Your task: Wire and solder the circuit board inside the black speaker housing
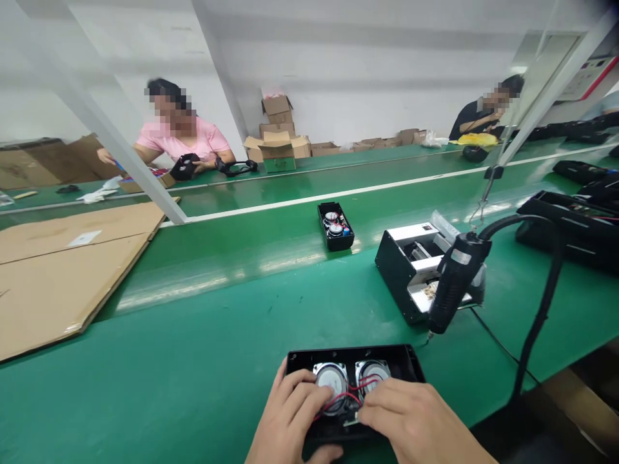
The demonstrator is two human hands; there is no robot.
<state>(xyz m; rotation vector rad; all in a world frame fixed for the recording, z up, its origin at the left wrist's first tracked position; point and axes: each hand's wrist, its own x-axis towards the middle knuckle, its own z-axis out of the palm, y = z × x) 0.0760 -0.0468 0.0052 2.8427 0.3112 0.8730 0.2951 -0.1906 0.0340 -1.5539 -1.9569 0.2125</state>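
An open black speaker case [353, 356] lies on the green table [217, 361] right in front of me, with two round silver speaker drivers [331, 377] side by side and red wires across them. My left hand [290, 419] rests on the left driver, fingers on the red wires. My right hand [416, 422] lies over the case's right front part, fingertips at a small board between the hands. Neither hand lifts the case.
A black electric screwdriver [454, 280] hangs on a cable above a black-and-white box [411, 258] to the right. Another open speaker case [335, 225] sits on the conveyor belt. Flat cardboard [62, 270] lies left. Two people work across the belt; black cases sit far right.
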